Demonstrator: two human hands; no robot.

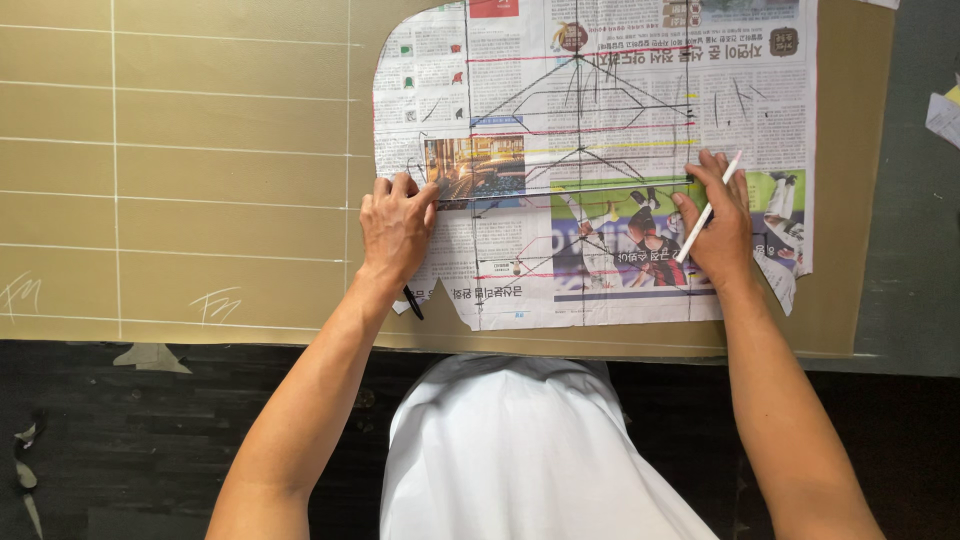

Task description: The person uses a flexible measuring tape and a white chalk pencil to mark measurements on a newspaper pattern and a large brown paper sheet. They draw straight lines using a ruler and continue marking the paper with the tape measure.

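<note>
Right now both hands press flat on a newspaper pattern [600,160] that lies in the upper middle of the frame, on a sheet of olive-tan fabric [200,200].

Near the centre left, the left hand [396,228] rests on the paper's left edge, its fingers curled loosely and the fingertips touching the sheet beside a small yellow-toned photo. A dark pen [413,303] shows just below this wrist; whether the hand grips it cannot be told.

To the centre right, the right hand [720,225] lies with fingers spread on the paper and a white pencil [708,208] slanting between them, tip pointing to the lower left. The hand is closed loosely around the pencil while its fingertips hold the paper down.

The newspaper is printed in columns, with colour photos along its lower part and a red block at the top edge. Dark pencil lines cross it, straight verticals and diagonals meeting near the top centre. Its upper left corner is cut round, and its lower edge is torn ragged at the left.

White chalk lines form a grid on the fabric across the left half of the frame, with two chalk scribbles at the lower left. A dark floor [150,440] fills the bottom, and the person's white garment [520,450] shows at bottom centre.
</note>
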